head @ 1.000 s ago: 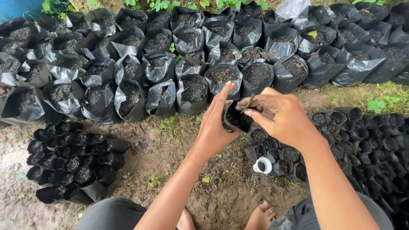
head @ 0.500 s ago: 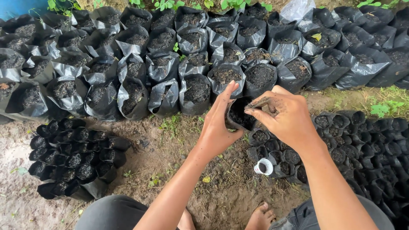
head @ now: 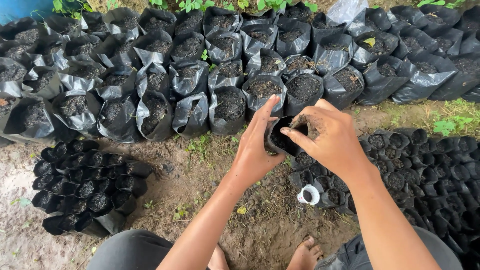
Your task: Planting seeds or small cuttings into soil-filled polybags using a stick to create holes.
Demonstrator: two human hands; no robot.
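A small black nursery bag [head: 282,140] is held up off the ground between both hands, above the dense block of small black bags [head: 425,175] that is packed at the right. The left hand [head: 257,147] is wrapped around the bag's left side, thumb raised along the rim and fingers curled under, so that the soft plastic is kept upright and its mouth is kept open. The right hand [head: 330,137] is laid over the mouth from the right; its soiled fingertips are pressed together in a pinch at the opening, and something dark is held in that grip, though whether it is soil or a seed cannot be told. The bag is supported from the side, apparently because the thin film would collapse without it.

Behind the hands, rows of larger black grow bags [head: 230,105] filled with dark soil are stood shoulder to shoulder, each propped by its neighbours. A second cluster of small bags [head: 82,187] is grouped on the bare earth at the left. A small white cup [head: 309,195] is set among the right-hand bags, just below the hands and within easy reach. The person's bare foot [head: 305,252] is seen at the bottom edge, on muddy ground [head: 200,195] with sparse weeds.
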